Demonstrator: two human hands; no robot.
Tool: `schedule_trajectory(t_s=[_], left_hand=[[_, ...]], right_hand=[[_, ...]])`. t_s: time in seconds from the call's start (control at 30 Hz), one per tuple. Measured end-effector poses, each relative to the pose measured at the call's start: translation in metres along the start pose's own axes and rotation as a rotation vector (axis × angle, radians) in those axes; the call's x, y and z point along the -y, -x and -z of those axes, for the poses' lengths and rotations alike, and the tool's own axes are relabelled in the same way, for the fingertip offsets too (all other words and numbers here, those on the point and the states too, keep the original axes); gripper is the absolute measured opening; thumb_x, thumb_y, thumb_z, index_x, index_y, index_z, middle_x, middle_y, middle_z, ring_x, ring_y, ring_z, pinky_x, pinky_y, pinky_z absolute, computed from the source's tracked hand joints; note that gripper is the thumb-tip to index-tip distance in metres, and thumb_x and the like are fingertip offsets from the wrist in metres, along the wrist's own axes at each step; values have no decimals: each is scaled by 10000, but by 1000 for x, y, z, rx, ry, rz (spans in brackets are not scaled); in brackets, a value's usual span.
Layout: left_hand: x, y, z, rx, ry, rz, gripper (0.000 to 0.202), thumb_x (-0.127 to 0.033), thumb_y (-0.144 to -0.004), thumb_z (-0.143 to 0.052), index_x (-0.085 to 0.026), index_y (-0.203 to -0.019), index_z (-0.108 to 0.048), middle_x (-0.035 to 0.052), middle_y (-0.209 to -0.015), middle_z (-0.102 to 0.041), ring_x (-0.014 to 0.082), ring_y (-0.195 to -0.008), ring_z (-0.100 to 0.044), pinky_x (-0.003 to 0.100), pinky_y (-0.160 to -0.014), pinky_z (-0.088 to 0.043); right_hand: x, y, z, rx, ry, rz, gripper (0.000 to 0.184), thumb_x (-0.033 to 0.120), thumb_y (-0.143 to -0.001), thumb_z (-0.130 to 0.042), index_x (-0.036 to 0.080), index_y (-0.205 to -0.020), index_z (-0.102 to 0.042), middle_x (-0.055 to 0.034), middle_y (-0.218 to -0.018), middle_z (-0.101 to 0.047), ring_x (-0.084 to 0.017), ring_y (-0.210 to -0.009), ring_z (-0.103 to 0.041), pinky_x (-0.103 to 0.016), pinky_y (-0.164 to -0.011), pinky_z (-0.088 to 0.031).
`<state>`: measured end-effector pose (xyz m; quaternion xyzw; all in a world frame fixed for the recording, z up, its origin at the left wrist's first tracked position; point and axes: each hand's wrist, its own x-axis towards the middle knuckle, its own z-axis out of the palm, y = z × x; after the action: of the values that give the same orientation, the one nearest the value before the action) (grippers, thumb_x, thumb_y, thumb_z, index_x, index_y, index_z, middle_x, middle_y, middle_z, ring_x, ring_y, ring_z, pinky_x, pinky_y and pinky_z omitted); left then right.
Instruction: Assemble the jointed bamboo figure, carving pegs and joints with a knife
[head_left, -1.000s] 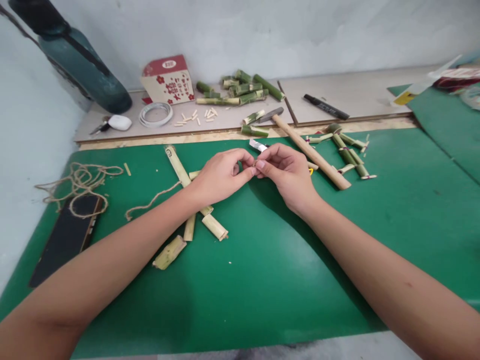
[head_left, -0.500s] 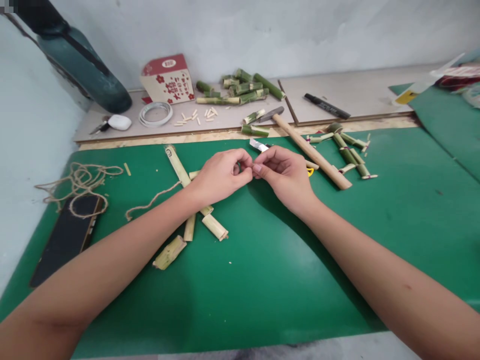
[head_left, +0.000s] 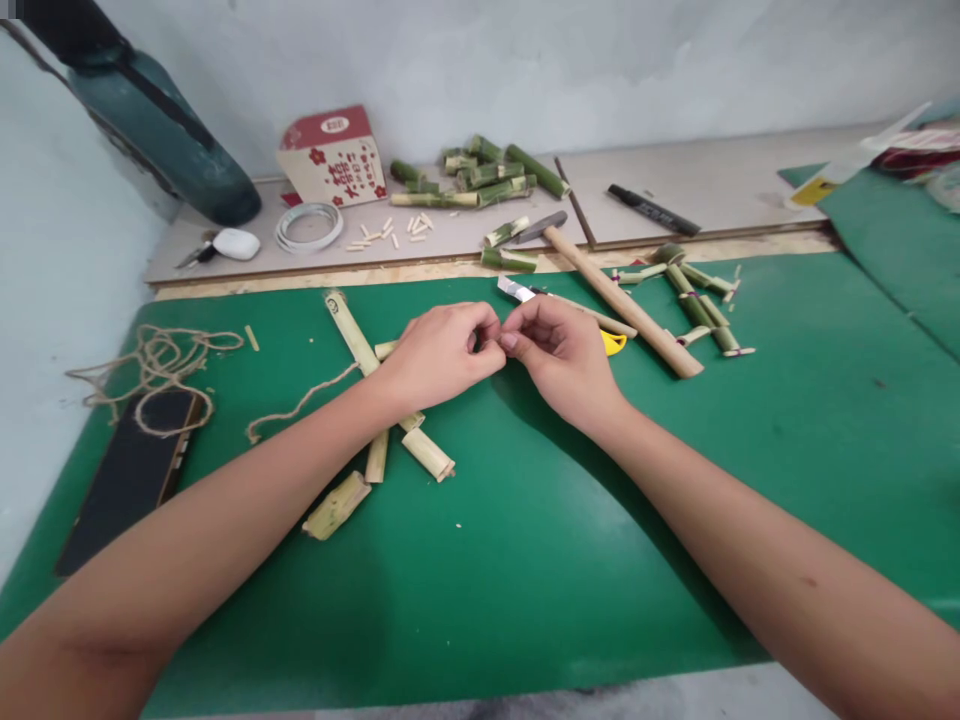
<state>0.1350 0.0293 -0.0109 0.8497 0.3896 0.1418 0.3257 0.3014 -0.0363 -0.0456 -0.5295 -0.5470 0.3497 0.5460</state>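
Above the green mat, my left hand point(head_left: 454, 348) and my right hand point(head_left: 562, 358) meet fingertip to fingertip, both closed in a pinch. Whatever lies between the fingers is too small or too hidden to make out. Under my left wrist lies a bamboo figure point(head_left: 352, 335) of pale pieces, partly covered, with a short twine end point(head_left: 300, 405) coming out from its left side. Loose bamboo pieces point(head_left: 427, 455) rest just below it. Behind my right hand are a utility knife point(head_left: 516, 289), a thin bamboo stick point(head_left: 600, 318) and something yellow point(head_left: 613, 343).
To the right are a hammer point(head_left: 622, 300) and a green bamboo figure point(head_left: 697, 300). Twine point(head_left: 161, 360) lies partly over a dark phone-like slab point(head_left: 124, 480). On the back shelf stand bamboo offcuts point(head_left: 487, 178), small pegs point(head_left: 420, 225), a tape roll point(head_left: 309, 228), a marker point(head_left: 654, 210) and a bottle point(head_left: 165, 140).
My right hand has shifted slightly left and down, showing more of the thin stick and the yellow item behind it. Both hands keep their pinch; the view has moved very slightly.
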Motion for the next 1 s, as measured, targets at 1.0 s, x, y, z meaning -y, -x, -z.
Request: schedule_trajectory(t_s=[1.0], left_hand=[[5,0,-1,0,127,-30,67,-267,-802,-618,-206,-782,-597,-30,-675,-565,123,-621,-451,278,-581,-301]], right_hand=[[2,4,-1,13,50,40,84,215,-861,-688,243,-848,-610,-5,-836,-645,-183,-776,-609,-350,-697,-495]])
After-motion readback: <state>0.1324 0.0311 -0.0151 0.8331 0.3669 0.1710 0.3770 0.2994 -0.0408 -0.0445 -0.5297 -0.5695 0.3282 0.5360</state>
